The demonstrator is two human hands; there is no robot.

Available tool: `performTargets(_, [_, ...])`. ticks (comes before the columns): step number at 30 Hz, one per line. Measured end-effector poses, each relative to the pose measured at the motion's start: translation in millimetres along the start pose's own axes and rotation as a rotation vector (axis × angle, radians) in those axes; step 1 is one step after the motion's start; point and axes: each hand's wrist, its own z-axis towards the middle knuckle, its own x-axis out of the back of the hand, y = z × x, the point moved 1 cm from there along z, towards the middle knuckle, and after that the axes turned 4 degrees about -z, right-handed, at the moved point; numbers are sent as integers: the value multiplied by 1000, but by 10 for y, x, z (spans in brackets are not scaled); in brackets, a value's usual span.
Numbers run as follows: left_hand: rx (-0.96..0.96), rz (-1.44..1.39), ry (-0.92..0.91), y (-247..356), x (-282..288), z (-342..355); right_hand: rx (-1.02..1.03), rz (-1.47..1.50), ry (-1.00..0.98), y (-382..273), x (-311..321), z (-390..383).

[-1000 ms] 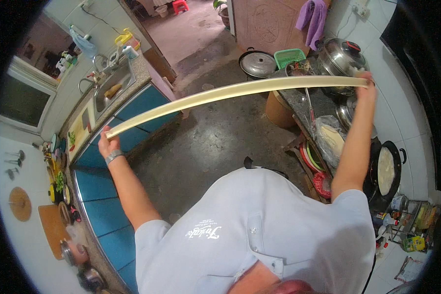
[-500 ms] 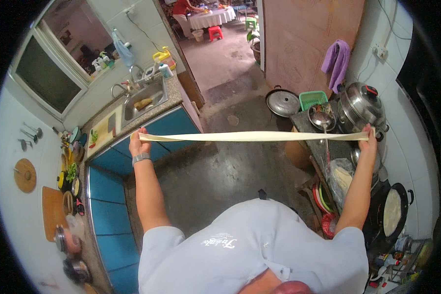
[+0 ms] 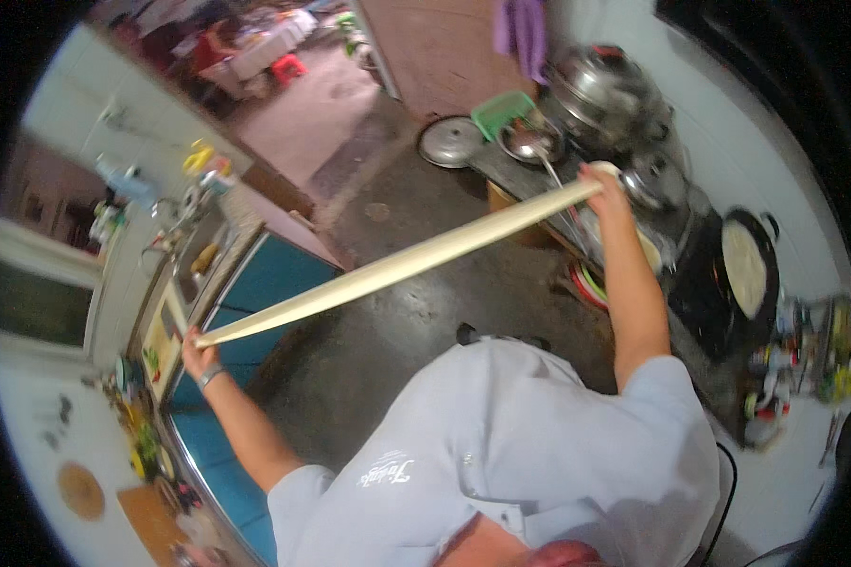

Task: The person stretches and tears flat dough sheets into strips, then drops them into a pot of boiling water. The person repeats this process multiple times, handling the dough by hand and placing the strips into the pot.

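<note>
A long, pale strip of dough (image 3: 397, 267) stretches across the floor space in front of me, slanting up to the right. My left hand (image 3: 198, 353) grips its lower left end, and my right hand (image 3: 603, 192) grips its upper right end, over the right-hand counter. Just beyond the right hand is a lidded steel pot (image 3: 652, 178). Further right, a black pan (image 3: 769, 283) holds a pale flatbread (image 3: 744, 265). A cutting board (image 3: 165, 359) with greens lies beside the left hand.
A sink (image 3: 219, 234) over blue cabinets (image 3: 255, 288) runs along the left. Ahead are a doorway, a pot lid (image 3: 449, 142), a green basket (image 3: 498, 111) and a steel steamer (image 3: 591, 94). Outside, a person (image 3: 213, 47) is at a white-clothed table (image 3: 260, 57).
The view has turned and the picture is blurrier. The strip was level half a second ago and now slants, left end lower, right end higher. Both hands still hold it.
</note>
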Motion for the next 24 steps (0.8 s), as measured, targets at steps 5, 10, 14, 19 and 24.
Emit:
performTargets(5, [-36,79,160,431,-185,109,-81,-124,-146,145,90,-170])
performTargets(10, [-67,89,52,639,-504,-150,-174,-149,-16,277,180,-370])
performTargets(14, [-102,151,20,1192,-471,-241,-296,-244,54,569,232,-377])
performTargets(19, [-229,246,-139,839,-1563,-612,-445,-374,8,1084,893,-371])
performTargets(24, [-206,220,-492,663,-2356,-1065,-623,-223,-122,1694,955,-580])
